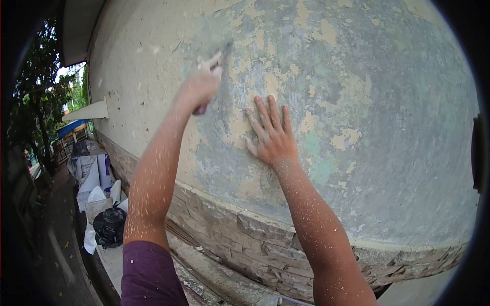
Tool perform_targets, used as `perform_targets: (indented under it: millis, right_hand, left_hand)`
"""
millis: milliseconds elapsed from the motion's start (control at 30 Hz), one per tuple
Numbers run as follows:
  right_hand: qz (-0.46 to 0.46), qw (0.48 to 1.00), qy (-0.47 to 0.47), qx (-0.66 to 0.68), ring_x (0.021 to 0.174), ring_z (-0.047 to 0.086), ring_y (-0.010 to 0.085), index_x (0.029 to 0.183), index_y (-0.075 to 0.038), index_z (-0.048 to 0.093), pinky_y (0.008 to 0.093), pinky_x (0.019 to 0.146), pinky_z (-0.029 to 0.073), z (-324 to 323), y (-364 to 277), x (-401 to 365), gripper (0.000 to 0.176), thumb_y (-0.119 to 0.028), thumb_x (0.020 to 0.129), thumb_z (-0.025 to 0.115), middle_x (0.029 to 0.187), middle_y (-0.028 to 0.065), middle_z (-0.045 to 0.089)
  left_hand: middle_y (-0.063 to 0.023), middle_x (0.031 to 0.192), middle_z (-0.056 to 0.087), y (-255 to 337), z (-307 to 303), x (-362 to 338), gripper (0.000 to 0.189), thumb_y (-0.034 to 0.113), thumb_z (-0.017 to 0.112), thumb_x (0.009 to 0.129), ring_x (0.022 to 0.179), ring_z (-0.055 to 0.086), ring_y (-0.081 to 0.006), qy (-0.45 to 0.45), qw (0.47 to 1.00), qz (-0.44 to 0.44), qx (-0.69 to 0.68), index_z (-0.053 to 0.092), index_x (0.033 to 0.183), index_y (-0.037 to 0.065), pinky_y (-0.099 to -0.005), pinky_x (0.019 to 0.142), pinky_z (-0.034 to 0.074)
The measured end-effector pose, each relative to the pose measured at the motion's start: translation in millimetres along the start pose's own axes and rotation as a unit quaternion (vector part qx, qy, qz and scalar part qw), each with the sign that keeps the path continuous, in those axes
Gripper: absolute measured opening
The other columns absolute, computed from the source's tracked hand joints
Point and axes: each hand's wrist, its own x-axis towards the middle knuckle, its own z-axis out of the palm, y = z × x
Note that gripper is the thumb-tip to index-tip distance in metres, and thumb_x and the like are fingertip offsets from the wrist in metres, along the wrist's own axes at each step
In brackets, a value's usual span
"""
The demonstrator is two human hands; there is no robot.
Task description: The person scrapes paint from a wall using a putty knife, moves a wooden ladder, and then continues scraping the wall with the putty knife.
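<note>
My left hand (200, 91) is wrapped around a scraper (227, 49), its blade pointing up and right against the wall (408, 127). Motion blurs the hand and blade, and the dark end of the handle sticks out below the fist. Lower and to the right, my right hand (275, 142) lies flat on the wall with its fingers spread. Cream paint remains in patches there, with bare grey and greenish surface between them. Pale flakes cover both forearms, and whitish dust coats my right thumb and fingers.
Stone cladding (229, 224) with a ledge runs along the wall's base. At the left stand a black plastic bag (109, 227) and white sacks (89, 176) beside a paved path (56, 245). A bracket (87, 111) juts from the wall farther back, near trees.
</note>
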Motion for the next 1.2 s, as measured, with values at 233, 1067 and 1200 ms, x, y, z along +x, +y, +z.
perform_targets:
  millis: [233,1067,1200]
  right_hand:
    - [-0.007,1.000,-0.012,-0.015,0.144,0.006,0.0277,0.146,-0.022,0.030,0.0490,0.117,0.004,-0.2,-4.3,-1.7,0.069,-0.055,0.087,0.043,0.156,0.0057,0.012]
    - [-0.007,1.000,-0.019,-0.003,0.144,0.008,0.0275,0.146,-0.022,0.030,0.0482,0.117,0.007,-3.5,-1.7,-1.6,0.069,-0.054,0.086,0.045,0.156,0.0051,0.013]
    - [-0.005,0.999,-0.029,-0.020,0.144,0.007,0.0269,0.146,-0.023,0.029,0.0481,0.117,0.004,-5.4,-3.0,-1.6,0.068,-0.054,0.087,0.044,0.156,0.0043,0.012]
  left_hand:
    - [-0.0238,0.108,0.063,22.5,13.7,64.2,0.050,0.020,0.043,0.089,0.090,0.065,-0.0328,0.086,0.996,0.017,-0.024,0.044,0.138,0.011,-0.0402,0.082,0.048]
    - [-0.0195,0.089,0.068,29.0,13.8,33.4,0.048,0.021,0.043,0.091,0.058,0.063,-0.0288,0.052,0.981,0.161,0.093,0.044,0.139,0.016,-0.0396,0.068,0.051]
    - [-0.0186,0.094,0.067,26.3,7.9,45.6,0.048,0.021,0.043,0.091,0.053,0.060,-0.0250,0.046,0.998,0.040,0.024,0.044,0.139,0.013,-0.0369,0.059,0.050]
